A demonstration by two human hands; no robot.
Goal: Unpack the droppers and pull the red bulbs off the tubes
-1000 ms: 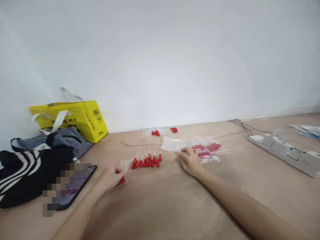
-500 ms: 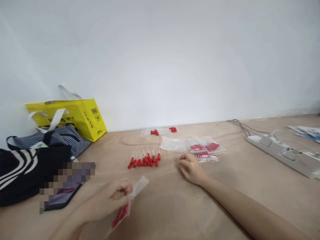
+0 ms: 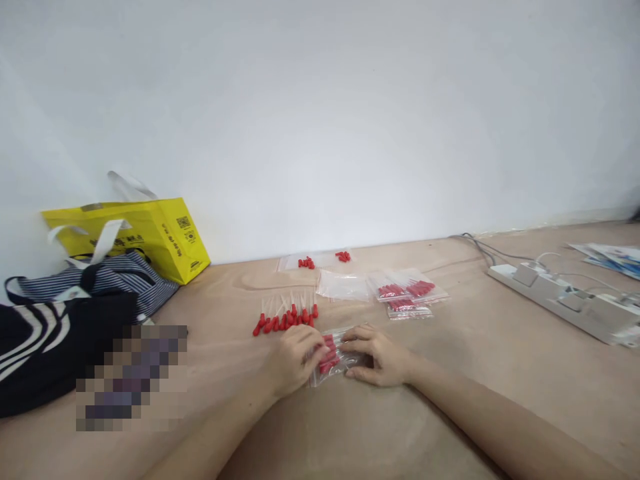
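Note:
A clear zip bag [image 3: 341,365] with several red-bulbed droppers [image 3: 329,355] in it lies on the table between my hands. My left hand [image 3: 299,360] curls over its left edge, with thumb and fingers on the plastic. At the bag's right end rests my right hand [image 3: 379,356], its fingers apart and lightly touching the film or just over it. Just beyond my left hand, a row of loose droppers [image 3: 285,320] lies with red bulbs toward me and clear stems pointing away. Part of that row is hidden by the hand.
Filled zip bags [image 3: 406,291] overlap to the right, beside an unfilled bag [image 3: 344,287]. Small red bulbs [image 3: 306,263] lie on plastic near the wall. A power strip [image 3: 565,303] with cables is at right. A yellow bag [image 3: 185,240], dark cloth [image 3: 65,353] and a pixelated area are at left.
My left hand has brought the bag of droppers from the lower left to the middle and laid it down. My right hand's fingers have spread out at the bag's right end.

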